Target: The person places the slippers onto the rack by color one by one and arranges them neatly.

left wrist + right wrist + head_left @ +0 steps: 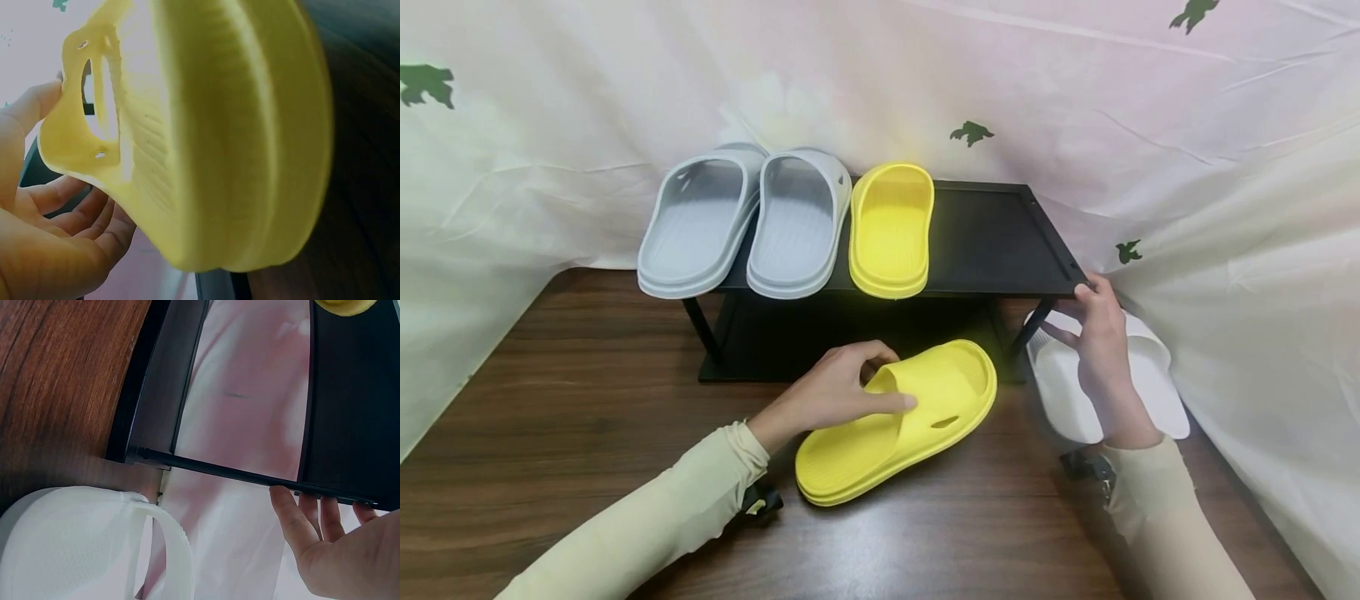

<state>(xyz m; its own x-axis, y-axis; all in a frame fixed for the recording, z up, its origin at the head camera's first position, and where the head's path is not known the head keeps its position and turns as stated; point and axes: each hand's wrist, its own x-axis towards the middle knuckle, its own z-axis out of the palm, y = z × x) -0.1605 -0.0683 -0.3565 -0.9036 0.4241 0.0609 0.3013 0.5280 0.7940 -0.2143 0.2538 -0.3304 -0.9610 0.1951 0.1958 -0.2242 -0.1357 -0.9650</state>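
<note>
My left hand (842, 392) holds a yellow slipper (951, 383) by its strap, thumb on the outside. The slipper is tilted in front of a black two-tier shoe rack (992, 242). In the left wrist view, its thick sole (250, 137) fills the middle and the fingers (94, 219) lie beside the strap. At the rack's front right corner my right hand (1103, 342) grips the frame. The right wrist view shows its fingertips (281, 494) against the rack's thin black post (219, 470). Another yellow slipper (891, 233) stands on the top shelf.
Two grey slippers (700, 217) (797, 225) stand on the top shelf's left part. White slippers (1138, 375) lie on the brown wood-grain surface (587, 417) right of the rack, partly behind my right hand. Pale cloth (850, 75) with green leaf shapes hangs behind and at both sides.
</note>
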